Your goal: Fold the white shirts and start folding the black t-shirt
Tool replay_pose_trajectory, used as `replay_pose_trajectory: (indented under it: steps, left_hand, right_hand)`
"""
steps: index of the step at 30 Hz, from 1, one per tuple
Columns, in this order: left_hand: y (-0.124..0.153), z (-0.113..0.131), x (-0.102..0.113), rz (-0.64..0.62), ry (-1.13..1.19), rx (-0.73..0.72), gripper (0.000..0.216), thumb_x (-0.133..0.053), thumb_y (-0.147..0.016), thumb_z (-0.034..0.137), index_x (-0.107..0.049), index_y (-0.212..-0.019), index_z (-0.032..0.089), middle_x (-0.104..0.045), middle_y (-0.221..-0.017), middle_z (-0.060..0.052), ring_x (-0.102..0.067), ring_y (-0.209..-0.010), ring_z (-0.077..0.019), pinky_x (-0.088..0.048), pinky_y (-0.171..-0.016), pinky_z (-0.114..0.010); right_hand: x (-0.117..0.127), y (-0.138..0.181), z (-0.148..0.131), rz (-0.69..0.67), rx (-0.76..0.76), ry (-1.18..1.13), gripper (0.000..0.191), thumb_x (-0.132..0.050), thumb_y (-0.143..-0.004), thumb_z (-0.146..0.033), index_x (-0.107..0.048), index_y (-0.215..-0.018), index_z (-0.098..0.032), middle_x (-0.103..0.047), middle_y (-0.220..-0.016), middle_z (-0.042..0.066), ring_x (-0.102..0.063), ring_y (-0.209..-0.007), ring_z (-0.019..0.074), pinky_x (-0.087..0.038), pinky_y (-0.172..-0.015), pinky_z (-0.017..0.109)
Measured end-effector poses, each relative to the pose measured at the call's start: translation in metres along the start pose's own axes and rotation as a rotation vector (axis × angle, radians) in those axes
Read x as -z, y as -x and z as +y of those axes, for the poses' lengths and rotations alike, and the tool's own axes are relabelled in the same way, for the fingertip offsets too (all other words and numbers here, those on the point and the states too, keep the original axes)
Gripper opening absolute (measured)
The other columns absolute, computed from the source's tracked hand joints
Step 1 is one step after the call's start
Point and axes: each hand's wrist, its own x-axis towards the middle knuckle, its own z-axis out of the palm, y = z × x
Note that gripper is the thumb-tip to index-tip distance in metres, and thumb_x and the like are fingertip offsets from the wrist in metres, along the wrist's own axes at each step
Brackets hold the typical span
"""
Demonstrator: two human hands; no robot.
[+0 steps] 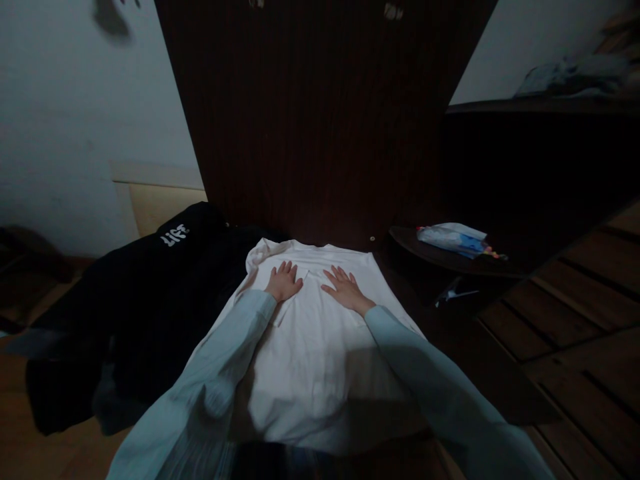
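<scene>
A white shirt [310,360] lies spread out in front of me, its far end against a dark wooden panel. My left hand [284,281] rests flat on the upper left part of the shirt, fingers stretched out. On the upper right part lies my right hand [346,289], palm down with its fingers spread. Neither hand grips the cloth. Light wrinkles run down the middle of the shirt, and its near end falls in shadow toward my body.
Black clothing [165,287] with white lettering is heaped at the left. The dark wooden panel [320,120] rises behind the shirt. At the right, a low dark shelf [500,267] bears a white and blue plastic package [453,239]. Wooden slats [575,327] show at the far right.
</scene>
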Motion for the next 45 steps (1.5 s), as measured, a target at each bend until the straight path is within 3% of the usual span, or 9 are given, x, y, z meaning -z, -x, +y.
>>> replay_pose_trajectory:
  steps: [4, 9, 23, 27, 32, 37, 41, 45]
  left_hand:
    - [0.003, 0.012, -0.003, 0.004, -0.007, 0.039, 0.065, -0.025, -0.085, 0.048, -0.025, -0.136, 0.007, -0.019, -0.144, -0.017, -0.012, -0.133, -0.0301, -0.016, -0.103, -0.05]
    - [0.002, 0.008, -0.004, -0.026, 0.043, -0.168, 0.053, -0.02, -0.089, 0.043, -0.023, -0.138, 0.023, -0.023, -0.145, -0.004, -0.016, -0.134, -0.02, -0.014, -0.106, -0.046]
    - [0.0, 0.006, -0.007, -0.029, 0.048, -0.175, 0.057, -0.017, -0.088, 0.051, -0.025, -0.137, 0.023, -0.024, -0.144, -0.003, -0.017, -0.133, -0.0204, -0.014, -0.106, -0.047]
    - [0.001, 0.005, -0.008, 0.035, 0.059, -0.152, 0.059, -0.018, -0.087, 0.051, -0.022, -0.138, 0.021, -0.02, -0.146, -0.005, -0.016, -0.133, -0.0206, -0.018, -0.105, -0.044]
    - [0.002, 0.008, -0.005, 0.011, 0.047, -0.141, 0.058, -0.018, -0.088, 0.05, -0.03, -0.135, 0.018, -0.026, -0.144, -0.008, -0.019, -0.133, -0.021, -0.018, -0.105, -0.045]
    - [0.011, 0.009, 0.002, 0.173, 0.005, -0.165, 0.046, -0.027, -0.088, 0.037, -0.038, -0.129, 0.018, -0.034, -0.139, -0.009, -0.026, -0.129, -0.0208, -0.02, -0.105, -0.042]
    - [0.025, -0.011, 0.021, 0.242, -0.089, -0.059, 0.041, -0.037, -0.082, 0.026, -0.045, -0.121, 0.015, -0.038, -0.136, -0.012, -0.031, -0.126, -0.0241, -0.022, -0.104, -0.041]
    - [0.039, -0.047, 0.054, 0.23, -0.093, 0.166, 0.042, -0.041, -0.08, 0.029, -0.044, -0.12, 0.014, -0.044, -0.129, -0.014, -0.042, -0.117, -0.0248, -0.037, -0.094, -0.034]
  right_hand:
    - [-0.001, 0.0, 0.001, -0.008, 0.099, 0.005, 0.067, -0.011, -0.086, -0.056, -0.013, -0.141, -0.019, -0.009, -0.148, 0.004, -0.002, -0.135, 0.017, -0.005, -0.107, 0.043]
    - [-0.001, -0.002, 0.002, -0.043, 0.114, 0.033, 0.071, -0.012, -0.084, -0.059, -0.01, -0.141, -0.016, -0.008, -0.148, 0.005, -0.002, -0.135, 0.018, -0.006, -0.107, 0.042]
    - [-0.004, -0.006, 0.005, -0.033, 0.177, 0.032, 0.067, -0.015, -0.085, -0.057, -0.014, -0.141, -0.02, -0.01, -0.147, 0.003, -0.005, -0.135, 0.0173, -0.006, -0.108, 0.041]
    - [-0.003, -0.004, 0.004, 0.002, 0.176, 0.023, 0.069, -0.017, -0.085, -0.057, -0.009, -0.141, -0.018, -0.008, -0.148, 0.004, -0.004, -0.135, 0.0173, -0.007, -0.108, 0.041]
    - [-0.003, -0.004, 0.003, -0.018, 0.174, 0.046, 0.065, -0.015, -0.085, -0.057, -0.016, -0.14, -0.022, -0.01, -0.147, 0.003, -0.006, -0.135, 0.0183, -0.007, -0.107, 0.042]
    - [-0.004, -0.006, 0.005, -0.016, 0.176, 0.044, 0.065, -0.015, -0.086, -0.056, -0.016, -0.14, -0.021, -0.011, -0.147, 0.003, -0.007, -0.135, 0.0175, -0.008, -0.108, 0.041]
    - [-0.006, -0.007, 0.007, -0.012, 0.183, 0.039, 0.065, -0.015, -0.086, -0.057, -0.017, -0.14, -0.021, -0.012, -0.147, 0.003, -0.007, -0.135, 0.0178, -0.008, -0.108, 0.041]
    - [-0.007, -0.008, 0.007, -0.007, 0.178, 0.05, 0.065, -0.015, -0.085, -0.057, -0.018, -0.14, -0.021, -0.013, -0.147, 0.003, -0.007, -0.135, 0.0185, -0.009, -0.107, 0.042]
